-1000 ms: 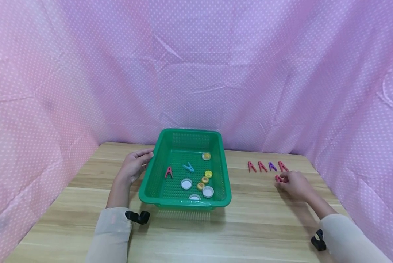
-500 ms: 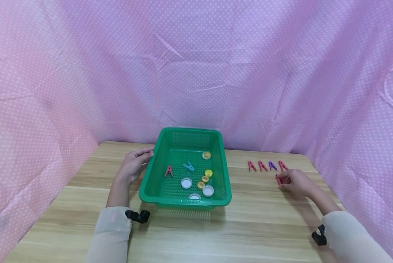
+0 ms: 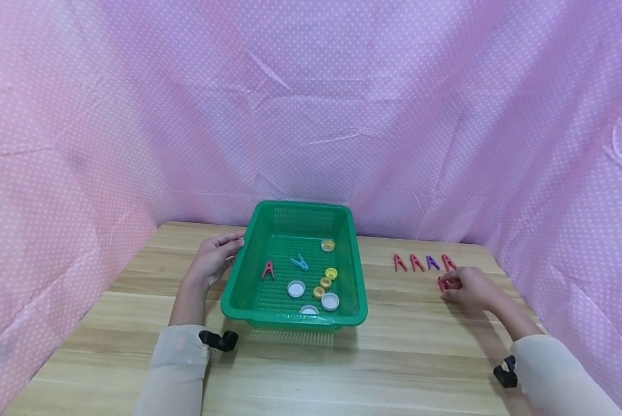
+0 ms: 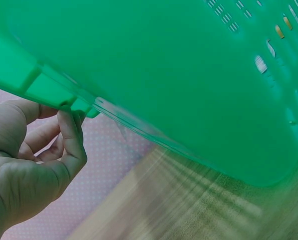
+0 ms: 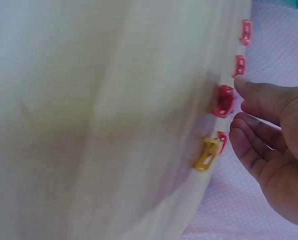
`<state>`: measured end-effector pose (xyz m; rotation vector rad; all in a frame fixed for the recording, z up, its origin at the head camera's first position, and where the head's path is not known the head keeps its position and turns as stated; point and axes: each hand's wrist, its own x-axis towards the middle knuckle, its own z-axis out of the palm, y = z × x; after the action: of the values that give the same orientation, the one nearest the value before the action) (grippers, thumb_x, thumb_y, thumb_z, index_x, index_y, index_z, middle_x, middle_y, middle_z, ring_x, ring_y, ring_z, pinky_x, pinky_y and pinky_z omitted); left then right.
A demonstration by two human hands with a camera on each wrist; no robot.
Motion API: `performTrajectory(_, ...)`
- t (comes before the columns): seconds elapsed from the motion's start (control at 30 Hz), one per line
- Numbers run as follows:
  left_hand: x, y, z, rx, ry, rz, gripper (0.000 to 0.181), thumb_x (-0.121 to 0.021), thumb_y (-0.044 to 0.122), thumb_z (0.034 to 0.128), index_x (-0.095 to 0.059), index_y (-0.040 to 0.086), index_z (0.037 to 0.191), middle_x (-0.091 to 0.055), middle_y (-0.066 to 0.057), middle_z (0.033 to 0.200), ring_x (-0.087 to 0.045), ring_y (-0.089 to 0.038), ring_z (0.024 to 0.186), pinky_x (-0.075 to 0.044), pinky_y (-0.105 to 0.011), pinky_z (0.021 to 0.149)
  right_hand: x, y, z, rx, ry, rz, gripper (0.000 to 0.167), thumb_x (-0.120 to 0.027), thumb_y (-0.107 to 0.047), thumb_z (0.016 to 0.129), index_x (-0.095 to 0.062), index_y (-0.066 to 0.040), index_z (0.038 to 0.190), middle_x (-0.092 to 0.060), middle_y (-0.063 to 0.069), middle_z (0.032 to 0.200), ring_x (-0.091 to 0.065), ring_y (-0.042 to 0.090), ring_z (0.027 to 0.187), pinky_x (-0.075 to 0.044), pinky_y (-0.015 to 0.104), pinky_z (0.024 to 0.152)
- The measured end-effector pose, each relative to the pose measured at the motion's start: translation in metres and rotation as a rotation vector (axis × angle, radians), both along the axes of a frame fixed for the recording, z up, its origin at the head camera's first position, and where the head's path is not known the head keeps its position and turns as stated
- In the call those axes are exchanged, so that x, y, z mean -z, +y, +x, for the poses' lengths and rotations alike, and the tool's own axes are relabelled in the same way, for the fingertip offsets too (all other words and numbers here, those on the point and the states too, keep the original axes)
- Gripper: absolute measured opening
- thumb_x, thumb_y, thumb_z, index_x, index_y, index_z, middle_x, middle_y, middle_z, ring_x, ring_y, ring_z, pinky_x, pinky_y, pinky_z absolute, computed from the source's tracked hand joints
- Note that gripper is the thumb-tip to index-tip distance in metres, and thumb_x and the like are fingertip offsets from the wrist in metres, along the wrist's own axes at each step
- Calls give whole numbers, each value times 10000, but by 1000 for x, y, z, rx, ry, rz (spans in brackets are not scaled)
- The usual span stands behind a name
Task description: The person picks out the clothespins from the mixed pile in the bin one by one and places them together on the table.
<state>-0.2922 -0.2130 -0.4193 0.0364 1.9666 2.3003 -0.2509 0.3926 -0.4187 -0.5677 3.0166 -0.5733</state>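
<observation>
A green basket [image 3: 294,320] stands tilted on the table, its near side raised. My left hand [image 3: 212,263] grips its left rim, with thumb and fingers curled around the edge [image 4: 64,100]. Far to the right, my right hand [image 3: 469,289] has thumb and fingers on either side of a red clothespin [image 5: 224,101] lying on the table. Behind it runs a row of clothespins: a red one [image 3: 399,263], another red one [image 3: 417,263], a purple one [image 3: 432,263] and a red one [image 3: 449,262]. A yellow clothespin [image 5: 207,155] shows only in the right wrist view.
Inside the basket lie a red clothespin [image 3: 268,270], a blue clothespin [image 3: 300,263] and several caps, among them a white one [image 3: 296,289] and a yellow one [image 3: 331,274]. A pink dotted curtain [image 3: 311,115] hangs behind the wooden table [image 3: 394,358].
My right hand has turned the red clothespin slightly and shifted a little. My left hand stays on the basket, which has not visibly moved.
</observation>
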Motion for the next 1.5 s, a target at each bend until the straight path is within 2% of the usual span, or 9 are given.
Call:
performTrajectory(0.23, 0, -1, 0, -5, 4, -9, 464, -653, 141, 1023, -540, -82, 1414, -725, 57, 990, -663, -86, 856, -561, -254, 796, -26, -13, -12, -3, 30, 33, 340, -772, -76, 889, -695, 150, 1131, -573, -11, 734, -469, 114, 658, -412, 281, 596)
performTrajectory(0.47, -2, 1, 3, -15, 5, -16, 443, -674, 150, 1011, -577, -65, 1386, -729, 42, 1016, -673, -96, 878, -567, -264, 817, -58, -45, -29, -41, 57, 37, 337, -729, -120, 937, -688, 144, 1143, -698, 40, 836, -580, 132, 713, -523, 349, 647)
performTrajectory(0.63, -3, 1, 2, -10, -4, -15, 454, -658, 138, 1020, -555, -55, 1418, -723, 40, 1054, -673, -94, 917, -567, -265, 842, -74, -75, -43, -90, 107, 64, 201, -736, -128, 937, -749, 46, 1036, -607, -3, 724, -474, 128, 627, -428, 321, 587)
performTrajectory(0.7, -3, 1, 2, -1, -2, -21, 466, -643, 137, 1029, -532, -61, 1436, -719, 45, 1053, -668, -90, 923, -564, -261, 844, -79, -89, -48, -115, 125, 78, 111, -738, -136, 937, -741, -30, 905, -547, -24, 676, -432, 118, 601, -379, 307, 562)
performTrajectory(0.8, -4, 2, 2, -3, -3, -23, 464, -641, 133, 1030, -529, -65, 1435, -719, 50, 1033, -665, -89, 917, -563, -257, 834, -85, -112, -55, -152, 131, 91, 198, -724, -157, 952, -645, -108, 777, -466, -32, 648, -394, 115, 593, -334, 306, 554)
performTrajectory(0.87, -4, 2, 2, -2, -2, -25, 466, -638, 134, 1031, -526, -65, 1438, -717, 54, 1032, -663, -87, 915, -562, -255, 831, -87, -129, -59, -183, 140, 90, 199, -719, -145, 954, -637, -101, 778, -471, -29, 660, -406, 123, 609, -349, 311, 569)
performTrajectory(1.03, -3, 1, 3, -11, -6, -25, 455, -631, 124, 1034, -530, -64, 1436, -717, 53, 1033, -665, -89, 909, -562, -258, 832, -84, -168, -70, -249, 151, 44, 118, -732, -114, 942, -741, -2, 976, -629, 21, 761, -522, 139, 674, -485, 341, 635)
performTrajectory(1.27, -3, -1, 1, -20, -11, -23, 435, -651, 141, 1025, -569, -32, 1416, -722, 47, 1065, -672, -101, 920, -559, -265, 852, -80, -211, -76, -326, 183, 83, 94, -728, -105, 948, -745, -34, 1006, -693, 62, 853, -607, 179, 735, -542, 364, 670)
performTrajectory(1.5, -1, 0, 0, -19, -11, -17, 443, -651, 132, 1023, -553, -68, 1407, -723, 49, 1021, -669, -92, 885, -557, -261, 817, -75, -238, -75, -383, 206, 199, 281, -693, -119, 971, -706, 22, 1214, -699, 175, 1194, -659, 323, 1125, -541, 459, 972)
